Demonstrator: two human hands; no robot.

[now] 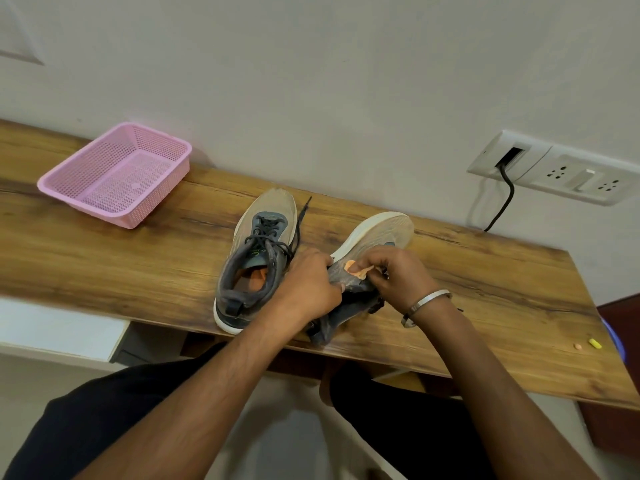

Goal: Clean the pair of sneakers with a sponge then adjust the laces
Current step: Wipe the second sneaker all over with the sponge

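Head view, left to right: notes on what you have on the desk.
Basket: pink mesh basket (116,174) sits far left on the wooden desk (104,258), well apart from the shoes.
Upright sneaker: grey sneaker (258,258) stands on its sole, toe toward the wall, heel at the near desk edge; long axis runs near to far, leaning slightly right. Dark laces (273,242) loose, one end trailing past the toe on the right side.
Left hand: your left hand (308,285) curls round the collar end of the second sneaker, fingers wrapped on the dark fabric, just beside the upright sneaker's right flank.
Tilted sneaker: second sneaker (377,237) lies rolled on its side, white sole edge facing left and up, toe pointing away and to the right, heel toward you. Both hands sit at its heel half; the toe juts out beyond them.
Sponge: orange sponge (356,270) pressed on the sneaker's side between your hands.
Right hand: your right hand (398,278) pinches the sponge, thumb and fingers closed on it; metal bangle (427,304) on the wrist.
Desk, right: two small bits, orange (577,347) and yellow (595,343), near the front edge.
Wall: socket panel (557,168) with a black cable (505,195) hanging down.
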